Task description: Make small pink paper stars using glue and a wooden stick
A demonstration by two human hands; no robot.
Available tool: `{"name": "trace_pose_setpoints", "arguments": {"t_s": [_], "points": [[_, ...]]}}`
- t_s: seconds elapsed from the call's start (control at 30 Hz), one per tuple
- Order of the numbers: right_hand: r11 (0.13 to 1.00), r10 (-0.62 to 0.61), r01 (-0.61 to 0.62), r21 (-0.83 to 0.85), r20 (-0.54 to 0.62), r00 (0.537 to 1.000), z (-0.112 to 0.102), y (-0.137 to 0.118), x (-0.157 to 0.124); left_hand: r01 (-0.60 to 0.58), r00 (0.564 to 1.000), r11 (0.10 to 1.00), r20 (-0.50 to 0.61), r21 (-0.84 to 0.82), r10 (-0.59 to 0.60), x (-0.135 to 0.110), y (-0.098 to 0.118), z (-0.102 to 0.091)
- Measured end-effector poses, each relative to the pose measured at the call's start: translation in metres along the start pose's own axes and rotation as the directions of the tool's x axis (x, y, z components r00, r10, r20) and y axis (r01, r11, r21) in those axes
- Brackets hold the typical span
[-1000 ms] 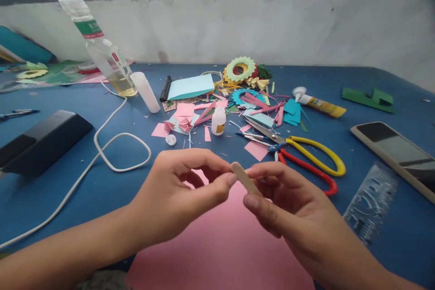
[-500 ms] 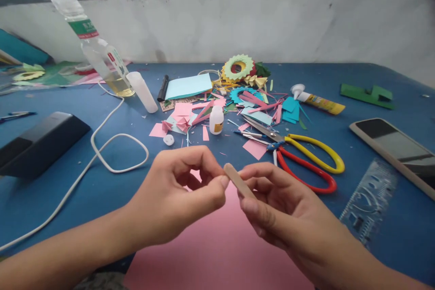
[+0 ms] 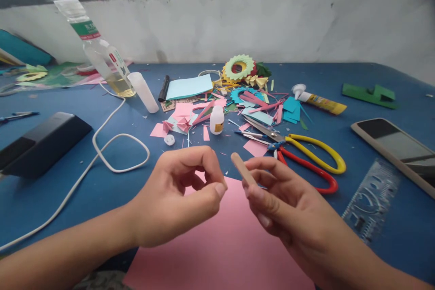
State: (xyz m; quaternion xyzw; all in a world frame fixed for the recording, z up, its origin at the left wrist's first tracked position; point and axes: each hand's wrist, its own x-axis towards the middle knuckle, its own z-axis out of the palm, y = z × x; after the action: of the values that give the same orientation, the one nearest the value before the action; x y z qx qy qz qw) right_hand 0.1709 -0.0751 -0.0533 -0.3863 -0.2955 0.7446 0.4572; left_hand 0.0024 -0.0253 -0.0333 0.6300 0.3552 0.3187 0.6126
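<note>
My right hand (image 3: 288, 206) grips a wooden craft stick (image 3: 242, 167) between thumb and fingers, its rounded end pointing up and to the left. Just left of the stick, apart from it, my left hand (image 3: 183, 195) is closed in a pinch, thumb tip against forefinger; whatever is between them, if anything, cannot be made out. Both hands hover above a pink paper sheet (image 3: 224, 253). Beyond them stands a small uncapped white bottle (image 3: 216, 120), with a white cap (image 3: 169, 139) lying to its left. Scissors with red and yellow handles (image 3: 316, 149) rest past my right hand.
Paper scraps and folded paper rings (image 3: 239, 67) cover the table's middle back. A clear bottle (image 3: 112, 68), white cable (image 3: 98, 154) and dark block-like device (image 3: 47, 142) are on the left. To the right lie a glue tube (image 3: 322, 103), phone (image 3: 397, 145) and clear ruler (image 3: 372, 199).
The hands have drawn slightly apart. My left fingers have come off the stick's tip, and my right hand has shifted a little right with the stick.
</note>
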Motion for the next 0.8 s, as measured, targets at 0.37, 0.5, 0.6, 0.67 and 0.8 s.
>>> {"name": "trace_pose_setpoints", "arguments": {"t_s": [0.37,0.5,0.6,0.67,0.8], "points": [[1.0,0.006,-0.006,-0.013,0.003,1.0,-0.0013,0.0009,-0.0014,-0.059,0.991,0.992,-0.111,0.112,0.071,0.0031,-0.0042,-0.0024],[1.0,-0.015,0.015,-0.026,-0.005,1.0,-0.0025,0.001,-0.001,-0.084,0.971,0.984,-0.208,0.154,0.116,0.0036,-0.003,0.0005],[0.993,-0.043,0.04,-0.109,-0.026,0.999,-0.0033,0.0016,-0.0016,-0.09,0.98,0.966,-0.15,0.243,0.129,0.002,-0.0006,0.0021],[0.987,-0.058,0.054,-0.151,-0.026,0.998,-0.003,0.0024,-0.0025,-0.11,0.976,0.945,-0.146,0.309,0.162,0.0012,0.001,0.003],[0.988,-0.044,0.043,-0.146,-0.008,0.999,-0.0017,0.0035,-0.0039,-0.162,0.969,0.914,-0.114,0.371,0.218,0.0016,0.0025,0.0036]]}}
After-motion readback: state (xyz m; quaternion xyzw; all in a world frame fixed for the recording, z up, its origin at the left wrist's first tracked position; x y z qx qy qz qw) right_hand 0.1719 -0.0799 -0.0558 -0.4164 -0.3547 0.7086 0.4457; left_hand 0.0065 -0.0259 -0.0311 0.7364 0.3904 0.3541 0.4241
